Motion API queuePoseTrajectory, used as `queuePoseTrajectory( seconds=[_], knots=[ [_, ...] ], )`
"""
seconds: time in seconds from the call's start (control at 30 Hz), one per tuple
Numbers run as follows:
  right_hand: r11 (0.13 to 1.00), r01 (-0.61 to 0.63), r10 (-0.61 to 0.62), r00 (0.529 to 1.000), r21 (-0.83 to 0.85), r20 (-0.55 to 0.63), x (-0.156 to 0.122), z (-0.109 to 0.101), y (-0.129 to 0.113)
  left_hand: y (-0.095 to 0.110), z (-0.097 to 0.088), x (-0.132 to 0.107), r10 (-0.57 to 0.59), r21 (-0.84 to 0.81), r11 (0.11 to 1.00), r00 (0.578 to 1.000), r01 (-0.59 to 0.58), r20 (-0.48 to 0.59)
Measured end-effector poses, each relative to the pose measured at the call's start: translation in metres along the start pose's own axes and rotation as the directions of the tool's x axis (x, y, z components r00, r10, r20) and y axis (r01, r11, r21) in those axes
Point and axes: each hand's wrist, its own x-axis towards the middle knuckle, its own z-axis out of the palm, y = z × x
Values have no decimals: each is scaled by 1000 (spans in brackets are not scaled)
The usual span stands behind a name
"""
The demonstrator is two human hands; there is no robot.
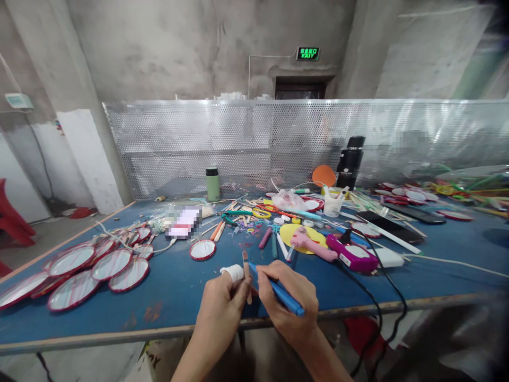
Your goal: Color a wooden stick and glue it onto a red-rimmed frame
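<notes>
My left hand (220, 302) is closed around a flat wooden craft stick (246, 268), held upright near the table's front edge. The upper end of the stick bears a dark band. A white wrapping (233, 273) covers one fingertip of this hand. In my right hand (296, 292) is a blue marker pen (289, 300), gripped like a pencil. Its tip points left and meets the stick just below the stick's upper end, though actual contact is hard to make out. Beyond my hands lies a small red-rimmed round disc (202, 249).
Red-rimmed discs (73, 291) pile up at left, near a phone (185, 223). A pink glue gun (314, 245) rests on a yellow disc (285, 233); its black cable hangs over the front edge. Markers, scissors and sticks crowd the middle. A green bottle (212, 185) stands behind.
</notes>
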Motion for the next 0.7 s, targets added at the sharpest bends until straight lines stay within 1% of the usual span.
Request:
queuePoseTrajectory(
  seconds=[0.13,0.27,0.47,0.7],
  knots=[
    [1000,-4,4,1000,1,18,0,1,1,0,0,0,15,4,1000,1000,-15,-7],
    [1000,-4,3,1000,-18,-11,-1,1,1,0,-1,0,-3,10,1000,1000,3,-14],
    [1000,-4,4,1000,-15,5,0,1,-1,-1,-1,0,28,13,1000,999,-28,-21],
    [1000,-19,19,1000,4,2,0,0,0,1,-1,0,21,10,1000,1000,-21,-18]
  ],
)
